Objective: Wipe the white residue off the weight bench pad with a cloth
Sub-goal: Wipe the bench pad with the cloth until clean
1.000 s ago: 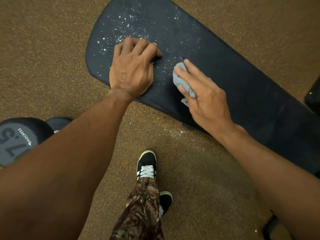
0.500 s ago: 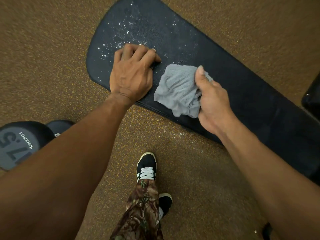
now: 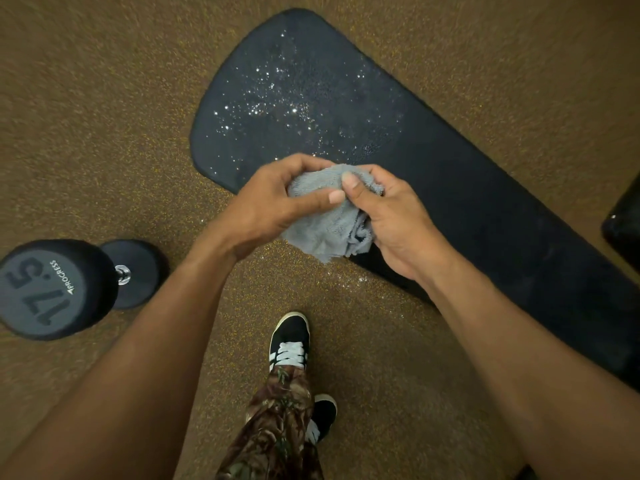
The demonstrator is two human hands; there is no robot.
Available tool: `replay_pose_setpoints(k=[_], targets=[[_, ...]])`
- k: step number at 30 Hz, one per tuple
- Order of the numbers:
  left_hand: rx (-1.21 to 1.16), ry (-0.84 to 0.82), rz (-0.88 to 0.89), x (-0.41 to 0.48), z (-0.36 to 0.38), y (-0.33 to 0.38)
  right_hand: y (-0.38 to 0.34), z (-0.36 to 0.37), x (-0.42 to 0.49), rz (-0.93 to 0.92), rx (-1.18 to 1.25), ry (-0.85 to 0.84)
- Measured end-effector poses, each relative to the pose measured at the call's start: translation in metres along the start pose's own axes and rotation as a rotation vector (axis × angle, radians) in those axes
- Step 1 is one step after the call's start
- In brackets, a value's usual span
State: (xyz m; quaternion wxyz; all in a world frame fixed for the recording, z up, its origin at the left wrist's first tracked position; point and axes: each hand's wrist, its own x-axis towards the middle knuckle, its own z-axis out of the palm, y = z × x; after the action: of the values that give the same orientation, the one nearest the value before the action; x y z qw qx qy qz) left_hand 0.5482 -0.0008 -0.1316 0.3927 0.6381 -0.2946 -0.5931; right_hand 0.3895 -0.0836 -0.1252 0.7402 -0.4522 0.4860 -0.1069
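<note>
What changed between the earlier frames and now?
The left hand came off the bench pad and took hold of the cloth, which the right hand drew back toward the near edge. Both grip it. The white residue and dumbbell stayed put.

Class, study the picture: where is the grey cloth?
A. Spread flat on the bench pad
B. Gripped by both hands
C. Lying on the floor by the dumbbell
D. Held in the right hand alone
B: the left hand and the right hand both have fingers and thumbs curled round the bunched cloth.
</note>
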Motion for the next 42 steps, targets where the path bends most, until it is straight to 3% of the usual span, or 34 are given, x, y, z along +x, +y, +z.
replay_pose_setpoints(k=[5, 12, 14, 17, 25, 35, 42], targets=[[0.028, 0.187, -0.04, 0.0, -0.003, 0.001, -0.002, -0.003, 0.016, -0.037, -0.377, 0.097], [0.857, 0.752, 0.13, -0.011, 0.035, -0.013, -0.018, -0.012, 0.032, -0.252, -0.938, 0.2], [0.995, 0.756, 0.126, -0.017, 0.048, -0.02, -0.024, -0.021, 0.032, -0.399, -1.151, 0.197], [1.109, 0.577, 0.048, -0.021, 0.074, -0.027, -0.025, -0.037, 0.034, -0.541, -1.419, 0.093], [1.018, 0.564, -0.099, -0.003, 0.104, -0.018, -0.04, -0.07, 0.058, -0.631, -1.649, -0.027], [0.903, 0.715, -0.216, 0.012, 0.125, -0.028, -0.056, -0.097, 0.078, -0.467, -1.789, -0.188], [0.735, 0.843, -0.275, 0.03, 0.142, -0.034, -0.056, -0.112, 0.08, -0.335, -1.754, -0.167]])
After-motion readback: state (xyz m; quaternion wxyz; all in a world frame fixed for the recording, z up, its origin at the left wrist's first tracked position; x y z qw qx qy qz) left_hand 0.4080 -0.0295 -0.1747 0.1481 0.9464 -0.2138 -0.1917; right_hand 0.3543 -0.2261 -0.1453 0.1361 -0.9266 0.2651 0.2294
